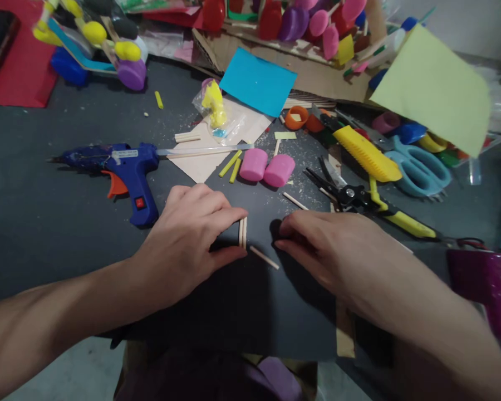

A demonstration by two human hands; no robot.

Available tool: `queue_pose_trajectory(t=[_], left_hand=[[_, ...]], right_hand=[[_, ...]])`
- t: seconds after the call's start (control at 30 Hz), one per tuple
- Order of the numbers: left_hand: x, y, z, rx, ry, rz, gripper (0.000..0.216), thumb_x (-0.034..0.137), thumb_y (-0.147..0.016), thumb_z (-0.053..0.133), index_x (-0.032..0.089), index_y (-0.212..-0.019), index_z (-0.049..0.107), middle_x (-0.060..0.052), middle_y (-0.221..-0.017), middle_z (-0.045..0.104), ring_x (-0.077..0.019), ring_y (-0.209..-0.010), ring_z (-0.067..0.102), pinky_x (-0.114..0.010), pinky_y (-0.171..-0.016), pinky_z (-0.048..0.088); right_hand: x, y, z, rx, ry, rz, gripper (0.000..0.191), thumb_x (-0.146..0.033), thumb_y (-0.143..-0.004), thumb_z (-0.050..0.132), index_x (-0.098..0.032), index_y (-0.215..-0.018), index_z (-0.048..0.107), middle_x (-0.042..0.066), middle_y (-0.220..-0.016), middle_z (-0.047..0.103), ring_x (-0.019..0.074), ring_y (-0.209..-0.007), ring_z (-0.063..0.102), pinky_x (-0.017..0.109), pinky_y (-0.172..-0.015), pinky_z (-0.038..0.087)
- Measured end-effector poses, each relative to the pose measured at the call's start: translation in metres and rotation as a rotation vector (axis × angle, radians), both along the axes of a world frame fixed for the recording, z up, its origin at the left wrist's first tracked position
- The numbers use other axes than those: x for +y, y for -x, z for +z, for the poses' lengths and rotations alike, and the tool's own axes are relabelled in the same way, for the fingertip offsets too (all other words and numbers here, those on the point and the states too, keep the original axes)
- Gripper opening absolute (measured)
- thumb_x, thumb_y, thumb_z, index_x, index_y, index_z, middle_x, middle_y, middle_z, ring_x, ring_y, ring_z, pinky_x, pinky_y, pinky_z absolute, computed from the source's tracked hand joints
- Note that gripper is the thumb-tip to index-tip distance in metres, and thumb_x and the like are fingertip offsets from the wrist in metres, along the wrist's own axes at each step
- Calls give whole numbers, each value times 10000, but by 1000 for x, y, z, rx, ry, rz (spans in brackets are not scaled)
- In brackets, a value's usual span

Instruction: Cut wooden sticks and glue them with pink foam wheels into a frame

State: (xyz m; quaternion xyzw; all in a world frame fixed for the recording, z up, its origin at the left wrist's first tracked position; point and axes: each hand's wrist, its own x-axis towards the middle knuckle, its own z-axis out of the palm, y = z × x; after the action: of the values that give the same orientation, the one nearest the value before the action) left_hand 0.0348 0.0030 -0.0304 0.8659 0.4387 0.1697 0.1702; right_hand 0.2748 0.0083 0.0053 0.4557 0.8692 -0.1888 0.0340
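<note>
My left hand pinches two short wooden sticks side by side, one end at the thumb and the other at the index finger. A single wooden stick lies on the dark table between my hands. My right hand hovers low to the right, fingers curled and thumb close to the index finger; whatever is between them is hidden in shadow. Just beyond it lies another stick. Two pink caps and a pair of yellow-green sticks sit ahead of my hands.
A blue glue gun lies at left, its glue stick reaching over a beige sheet. Black-and-yellow cutters, a yellow-handled knife and blue-handled scissors crowd the right. A toy car and cardboard stand behind.
</note>
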Motion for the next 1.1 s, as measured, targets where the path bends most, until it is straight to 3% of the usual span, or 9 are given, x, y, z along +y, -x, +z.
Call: queue_pose_trajectory(t=[0.1, 0.23, 0.43, 0.87, 1.0, 1.1], left_hand=[[-1, 0, -1, -7, -5, -4, 330, 389, -833, 777, 212, -1098, 692, -28, -918, 690, -258, -903, 577, -406, -789, 349], [-1, 0, 0, -6, 5, -18, 345, 366, -826, 783, 200, -1113, 689, -31, -939, 685, -262, -908, 570, -408, -790, 341], [0, 0, 1, -6, 13, -15, 316, 354, -835, 771, 194, -1097, 698, -32, -932, 683, -263, -909, 567, -405, -789, 336], [1, 3, 5, 35, 73, -37, 299, 330, -904, 693, 174, -1159, 680, -51, -989, 675, -271, -971, 556, -419, -834, 334], [0, 3, 5, 28, 78, -29, 298, 321, -899, 704, 172, -1156, 677, -45, -995, 674, -264, -978, 556, -414, -839, 333], [-1, 2, 5, 30, 88, -24, 305, 323, -893, 716, 176, -1157, 673, -39, -995, 672, -258, -978, 556, -410, -842, 331]], right_hand=[[-3, 4, 0, 77, 34, 1, 174, -257, -988, 476, -209, -922, 630, 26, -722, 659, 175, -585, 604, 298, -536, 359], [-11, 5, 5, 233, 216, 193, 289, -215, -986, 524, -259, -1263, 592, 27, -980, 707, 176, -802, 662, 282, -660, 433], [-21, 14, 6, 230, 256, 312, 272, -142, -1001, 445, -212, -1143, 666, 48, -909, 689, 171, -761, 618, 286, -639, 419], [-26, 25, 1, 241, 147, 321, 244, -160, -1021, 444, -163, -1156, 647, 43, -853, 663, 174, -727, 607, 297, -603, 406], [-27, 17, -1, 184, 120, 286, 206, -173, -974, 567, -173, -1171, 631, 22, -867, 646, 186, -691, 592, 322, -587, 385], [-24, 12, -3, 168, 69, 208, 287, -200, -905, 691, -165, -1180, 617, 10, -873, 645, 196, -705, 610, 325, -597, 401]])
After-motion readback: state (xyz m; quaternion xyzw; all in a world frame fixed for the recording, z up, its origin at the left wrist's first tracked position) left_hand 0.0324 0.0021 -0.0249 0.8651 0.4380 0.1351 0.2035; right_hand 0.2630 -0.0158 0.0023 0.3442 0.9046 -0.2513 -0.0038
